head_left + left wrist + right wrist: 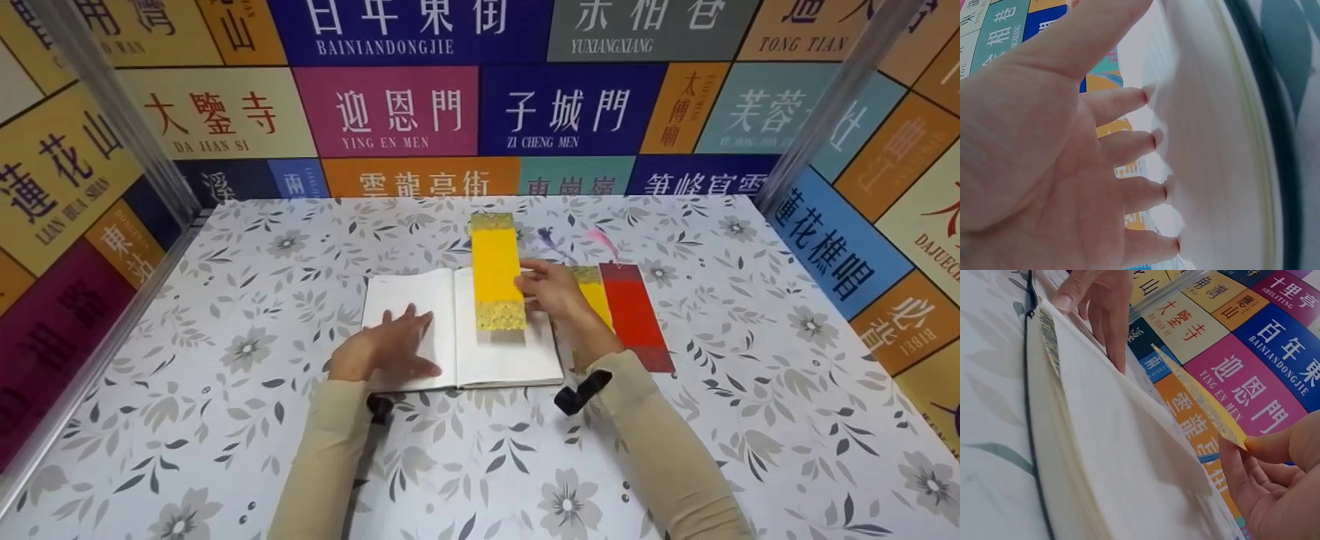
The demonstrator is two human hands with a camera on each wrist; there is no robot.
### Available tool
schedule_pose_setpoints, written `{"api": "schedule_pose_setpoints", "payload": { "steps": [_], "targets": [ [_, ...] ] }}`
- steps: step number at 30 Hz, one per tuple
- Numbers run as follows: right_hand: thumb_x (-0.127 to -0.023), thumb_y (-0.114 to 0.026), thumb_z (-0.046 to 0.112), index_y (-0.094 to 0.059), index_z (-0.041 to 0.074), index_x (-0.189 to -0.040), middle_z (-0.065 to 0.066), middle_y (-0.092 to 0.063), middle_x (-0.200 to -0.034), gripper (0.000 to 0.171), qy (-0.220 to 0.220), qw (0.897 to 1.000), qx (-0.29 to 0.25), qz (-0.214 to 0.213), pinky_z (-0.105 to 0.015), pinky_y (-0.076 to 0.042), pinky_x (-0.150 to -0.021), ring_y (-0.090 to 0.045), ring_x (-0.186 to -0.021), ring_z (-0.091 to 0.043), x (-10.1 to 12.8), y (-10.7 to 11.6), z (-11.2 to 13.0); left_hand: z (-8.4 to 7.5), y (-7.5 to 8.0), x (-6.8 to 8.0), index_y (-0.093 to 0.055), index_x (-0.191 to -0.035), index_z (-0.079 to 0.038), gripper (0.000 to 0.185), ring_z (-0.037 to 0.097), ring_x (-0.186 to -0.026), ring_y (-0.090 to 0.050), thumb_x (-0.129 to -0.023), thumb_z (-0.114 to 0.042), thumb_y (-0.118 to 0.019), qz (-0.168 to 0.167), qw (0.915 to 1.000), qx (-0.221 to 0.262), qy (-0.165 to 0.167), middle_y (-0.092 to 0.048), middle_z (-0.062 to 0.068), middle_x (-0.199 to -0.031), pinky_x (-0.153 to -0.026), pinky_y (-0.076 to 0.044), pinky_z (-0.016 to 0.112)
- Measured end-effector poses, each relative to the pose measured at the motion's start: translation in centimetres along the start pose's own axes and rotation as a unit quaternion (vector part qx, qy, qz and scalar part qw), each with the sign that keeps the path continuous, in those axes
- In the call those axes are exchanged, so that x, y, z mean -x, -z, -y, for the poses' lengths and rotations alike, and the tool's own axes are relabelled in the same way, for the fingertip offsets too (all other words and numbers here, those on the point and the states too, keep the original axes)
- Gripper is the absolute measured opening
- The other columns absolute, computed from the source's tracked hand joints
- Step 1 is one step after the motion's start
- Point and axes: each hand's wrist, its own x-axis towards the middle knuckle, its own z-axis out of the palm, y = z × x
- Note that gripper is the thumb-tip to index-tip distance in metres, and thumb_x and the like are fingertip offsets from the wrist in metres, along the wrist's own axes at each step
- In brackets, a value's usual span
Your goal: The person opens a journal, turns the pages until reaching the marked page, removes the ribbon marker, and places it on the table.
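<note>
1 notebook (461, 330), 3 bookmarks (496, 271), L hand (390, 346), R hand (551, 289).

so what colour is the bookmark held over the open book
Yellow, with mottled gold ends; the bookmark shows best in the head view.

Right hand (551, 289) hides most of 1 yellow bookmark (596, 296). Left wrist view: notebook (1224, 146) page blurred, cut off.

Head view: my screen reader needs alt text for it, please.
A person's right hand pinches a yellow bookmark over an open notebook while the left hand presses its left page flat. Another yellow bookmark and a red bookmark lie beside it on the floral table.
</note>
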Motion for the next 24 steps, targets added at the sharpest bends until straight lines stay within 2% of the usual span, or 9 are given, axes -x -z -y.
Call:
{"api": "schedule_pose_setpoints", "payload": {
  "steps": [5, 7, 10, 14, 18, 21, 24],
  "targets": [
    [-0.102, -0.057, 0.015, -0.049, 0.014, -0.149, -0.010, -0.059, -0.139, 0.047, 0.013, 0.999, -0.039, -0.030, -0.034, -0.055, -0.095, -0.060, -0.105, -0.019, -0.4, 2.6, 0.8, 0.0, -0.1, -0.1, -0.017, -0.160, -0.003, 0.096, 0.065, -0.145, -0.006, -0.091, -0.045, -0.069, -0.004, 1.0000, 0.000, -0.002, -0.004, 0.034, -0.163, -0.118, -0.017, 0.073],
    [-0.102, -0.057, 0.016, -0.050, 0.016, -0.148, -0.009, -0.060, -0.140, 0.047, 0.010, 0.998, -0.032, -0.054, -0.036, -0.054, -0.100, -0.060, -0.108, -0.021, -0.5, 4.0, 1.2, 0.0, -0.2, -0.2, -0.017, -0.160, -0.002, 0.096, 0.066, -0.144, -0.007, -0.090, -0.044, -0.069, -0.005, 1.0000, 0.000, -0.006, -0.004, 0.036, -0.162, -0.117, -0.017, 0.075],
    [-0.102, -0.057, 0.018, -0.051, 0.018, -0.147, -0.009, -0.060, -0.140, 0.046, 0.008, 0.996, -0.016, -0.091, -0.035, -0.055, -0.100, -0.061, -0.109, -0.021, -0.5, 6.2, 1.3, 0.0, -0.2, -0.1, -0.017, -0.159, -0.002, 0.097, 0.066, -0.144, -0.007, -0.090, -0.044, -0.069, -0.004, 1.0000, -0.001, -0.006, -0.004, 0.036, -0.162, -0.115, -0.017, 0.077],
    [-0.101, -0.058, 0.020, -0.052, 0.019, -0.147, -0.008, -0.061, -0.138, 0.046, 0.007, 0.991, 0.002, -0.135, -0.029, -0.057, -0.096, -0.066, -0.102, -0.017, 0.0, 9.4, 0.9, -0.1, -0.4, -0.1, -0.016, -0.160, -0.003, 0.096, 0.064, -0.145, -0.005, -0.090, -0.043, -0.069, -0.004, 1.0000, 0.003, -0.005, -0.003, 0.034, -0.163, -0.116, -0.015, 0.076],
    [-0.100, -0.060, 0.023, -0.052, 0.019, -0.148, -0.008, -0.062, -0.136, 0.048, 0.010, 0.986, 0.008, -0.168, -0.023, -0.060, -0.085, -0.067, -0.093, -0.011, 0.8, 12.8, 0.0, -0.1, -0.5, -0.1, -0.015, -0.160, -0.004, 0.095, 0.063, -0.146, -0.003, -0.091, -0.042, -0.068, -0.003, 1.0000, 0.006, -0.006, -0.002, 0.033, -0.164, -0.118, -0.013, 0.074],
    [-0.100, -0.060, 0.025, -0.051, 0.018, -0.148, -0.004, -0.064, -0.128, 0.050, 0.011, 0.983, 0.011, -0.182, -0.022, -0.059, -0.080, -0.065, -0.091, -0.009, 1.4, 15.0, -0.7, -0.1, -0.3, -0.2, -0.016, -0.160, -0.002, 0.096, 0.066, -0.144, -0.005, -0.091, -0.041, -0.069, -0.005, 0.9999, 0.000, -0.014, -0.003, 0.035, -0.163, -0.117, -0.015, 0.074],
    [-0.100, -0.059, 0.027, -0.049, 0.017, -0.149, 0.004, -0.065, -0.113, 0.051, 0.011, 0.981, 0.020, -0.192, -0.020, -0.059, -0.076, -0.063, -0.088, -0.008, 1.8, 16.9, -1.4, -0.1, -0.1, -0.2, -0.015, -0.160, -0.001, 0.096, 0.067, -0.143, -0.005, -0.091, -0.040, -0.069, -0.003, 0.9999, -0.001, -0.015, -0.003, 0.036, -0.162, -0.118, -0.014, 0.074]
  ]
}}
